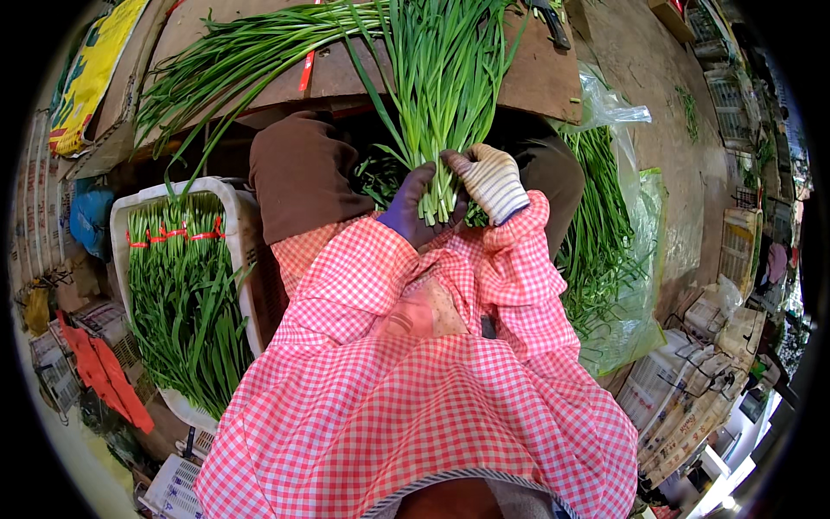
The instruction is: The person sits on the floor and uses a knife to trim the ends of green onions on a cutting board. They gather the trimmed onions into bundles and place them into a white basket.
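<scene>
A worker in a pink-and-white checked top [415,389] grips a bunch of long green stalks [441,121] with both gloved hands just short of the near edge of a brown board [540,82], the pale cut ends toward the body and the leaves reaching out over the board. Both elbows are bent, the forearms angling inward on the near side of the board until the hands almost meet. The left hand [406,209], in a dark purple glove, cups the stalks from the left near their ends, thumb laid along the front; its other fingers are partly hidden. The right hand [493,183], in a striped white glove with dark fingertips, comes over from the right, wrist bent inward, and pinches the bunch's side.

More loose stalks [251,60] fan across the left of the board, and a dark-handled knife [553,26] lies at its far right. Off the board's near left corner, a white crate [237,221] holds greens bound with red ties [177,234]; off the near right corner, another heap of greens [596,216] rests on clear plastic [635,324].
</scene>
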Motion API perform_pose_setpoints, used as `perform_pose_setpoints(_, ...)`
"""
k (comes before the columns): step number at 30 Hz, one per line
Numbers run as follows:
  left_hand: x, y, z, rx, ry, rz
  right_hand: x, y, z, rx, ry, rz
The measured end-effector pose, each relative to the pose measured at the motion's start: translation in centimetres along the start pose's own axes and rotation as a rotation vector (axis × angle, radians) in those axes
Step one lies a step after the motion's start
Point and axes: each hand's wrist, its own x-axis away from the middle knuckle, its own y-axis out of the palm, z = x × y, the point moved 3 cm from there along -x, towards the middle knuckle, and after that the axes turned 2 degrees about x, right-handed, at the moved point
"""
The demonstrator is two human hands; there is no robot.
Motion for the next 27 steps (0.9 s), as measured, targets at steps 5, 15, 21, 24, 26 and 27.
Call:
perform_pose_setpoints(5,1.4,2.7,2.0,0.138,-0.082,-0.028,-0.6,0.3,1.4,-0.163,-0.019,0.060)
perform_pose_setpoints(15,2.0,4.2,2.6,-0.202,-0.108,-0.171,0.5,-0.5,1.5,-0.366,0.086,0.012)
perform_pose_setpoints(21,2.4,2.8,2.4,-0.983,0.835,-0.242,1.1,-1.1,0.4,-0.294,0.022,-0.002)
perform_pose_setpoints(24,2.5,3.1,3.1,-1.095,0.828,-0.271,1.2,-1.7,0.9,-0.370,0.047,0.071)
perform_pose_setpoints(26,2.3,3.6,3.0,-0.999,0.715,-0.301,0.9,-1.8,1.1,-0.349,0.003,0.103)
perform_pose_setpoints(27,2.4,4.2,3.4,-1.001,0.657,-0.315,0.6,-1.9,1.1,-0.343,-0.021,0.124)
